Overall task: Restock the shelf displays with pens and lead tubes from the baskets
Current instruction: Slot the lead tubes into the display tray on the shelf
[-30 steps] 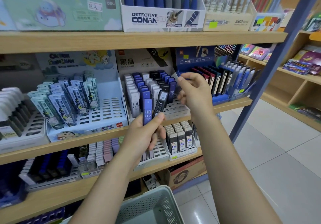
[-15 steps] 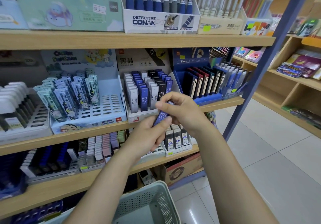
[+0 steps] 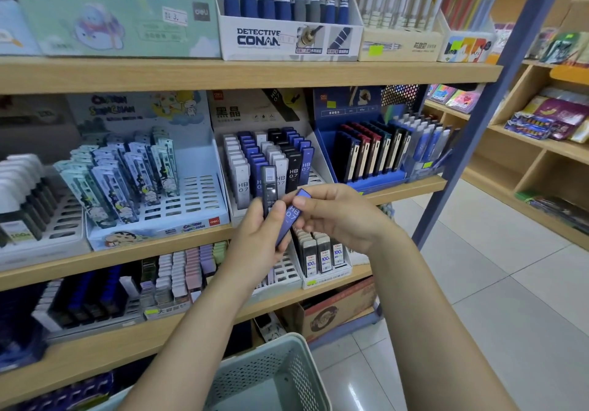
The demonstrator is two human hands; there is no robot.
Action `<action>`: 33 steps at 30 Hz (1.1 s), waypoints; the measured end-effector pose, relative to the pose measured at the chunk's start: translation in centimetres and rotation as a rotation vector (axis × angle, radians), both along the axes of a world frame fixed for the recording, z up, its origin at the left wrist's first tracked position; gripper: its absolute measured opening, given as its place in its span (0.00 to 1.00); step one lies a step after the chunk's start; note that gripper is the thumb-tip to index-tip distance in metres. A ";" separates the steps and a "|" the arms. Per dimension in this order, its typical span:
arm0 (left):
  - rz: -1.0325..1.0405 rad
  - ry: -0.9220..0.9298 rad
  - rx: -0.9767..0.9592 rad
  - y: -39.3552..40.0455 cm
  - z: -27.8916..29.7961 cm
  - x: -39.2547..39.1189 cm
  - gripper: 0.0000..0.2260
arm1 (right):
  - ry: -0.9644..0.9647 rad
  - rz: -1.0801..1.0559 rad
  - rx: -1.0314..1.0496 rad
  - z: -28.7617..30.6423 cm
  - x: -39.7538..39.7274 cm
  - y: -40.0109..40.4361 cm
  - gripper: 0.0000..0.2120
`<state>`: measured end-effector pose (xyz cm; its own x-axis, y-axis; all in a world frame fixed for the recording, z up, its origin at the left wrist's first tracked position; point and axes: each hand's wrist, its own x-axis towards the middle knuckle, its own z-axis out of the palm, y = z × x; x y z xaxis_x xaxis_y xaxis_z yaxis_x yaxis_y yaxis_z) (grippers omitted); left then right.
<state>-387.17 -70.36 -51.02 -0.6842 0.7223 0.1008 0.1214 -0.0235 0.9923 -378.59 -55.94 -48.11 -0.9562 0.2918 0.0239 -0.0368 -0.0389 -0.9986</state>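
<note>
- Head view, centre of the frame: my left hand (image 3: 259,235) is curled round two lead tubes at once. The black lead tube (image 3: 269,187) stands nearly upright above the thumb, and the blue lead tube (image 3: 290,217), marked HB 0.7, leans with its top toward the upper right.
- My right hand (image 3: 331,216) has come in from the right and pinches the top end of the blue lead tube between thumb and forefinger, so both hands are on that tube.
- The relation I steer by: the tube's long axis runs from lower left, in the left palm, to upper right, under the right fingertips. The right hand holds the free end and is the nearer hand to the display, so I judge it should draw the tube out along that axis.
- The target, as I read it, is the HB 0.7 display tray (image 3: 318,174) on the middle shelf, directly above and behind both hands; its blue column sits just up and left of the tube's top end.
- Lower middle of the frame: the basket (image 3: 299,366) lies below my forearms, well apart from the hands. I cannot see what it holds.
</note>
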 end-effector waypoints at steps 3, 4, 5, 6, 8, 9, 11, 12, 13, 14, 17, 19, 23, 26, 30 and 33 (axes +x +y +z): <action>0.009 -0.023 0.030 0.4 0.2 0.4 0.10 | -0.029 0.057 -0.006 -0.1 0.6 0.5 0.06; 0.014 -0.025 0.030 0.5 0.3 0.5 0.10 | -0.032 0.051 -0.004 -0.2 0.6 0.6 0.05; 0.016 -0.017 0.020 0.6 0.3 0.5 0.10 | -0.026 0.032 -0.008 -0.2 0.6 0.5 0.03; 0.013 -0.006 0.004 0.6 0.2 0.4 0.11 | -0.014 -0.004 -0.025 -0.2 0.5 0.5 0.03; -0.004 0.008 -0.023 0.6 0.2 0.3 0.13 | 0.040 -0.118 -0.086 0.1 0.6 0.6 0.06; -0.018 0.013 -0.034 0.5 0.1 0.2 0.13 | 0.078 -0.187 -0.104 0.3 0.7 0.8 0.07; -0.042 0.030 -0.067 0.4 0.1 0.1 0.13 | 0.170 -0.323 -0.083 0.7 1.1 1.4 0.06; -0.048 0.043 -0.082 0.3 0.1 0.0 0.12 | 0.218 -0.380 -0.062 0.8 1.2 1.7 0.05; -0.052 0.053 -0.087 0.3 0.0 -0.1 0.12 | 0.258 -0.430 -0.040 0.9 1.1 1.9 0.04; -0.052 0.056 -0.085 0.2 0.0 -0.2 0.12 | 0.283 -0.468 -0.019 1.0 1.1 2.1 0.04; -0.029 0.047 -0.072 0.1 -0.1 -0.4 0.11 | 0.272 -0.522 0.031 1.0 0.4 2.0 0.07; -0.019 0.043 -0.065 0.1 -0.2 -0.5 0.11 | 0.248 -0.516 0.066 0.9 -0.3 2.0 0.10; -0.019 0.047 -0.064 0.0 -0.2 -0.8 0.11 | 0.205 -0.507 0.192 0.4 -1.0 2.1 0.08; -0.019 0.043 -0.067 -0.1 -0.3 -0.9 0.11 | 0.176 -0.483 0.312 0.4 -1.1 2.3 0.09; -0.027 0.035 -0.075 0.0 -0.2 -0.9 0.13 | 0.115 -0.501 0.396 0.6 -1.6 2.5 0.13; -0.029 0.033 -0.081 0.1 -0.3 -1.0 0.13 | 0.098 -0.539 0.390 0.7 -2.1 2.5 0.18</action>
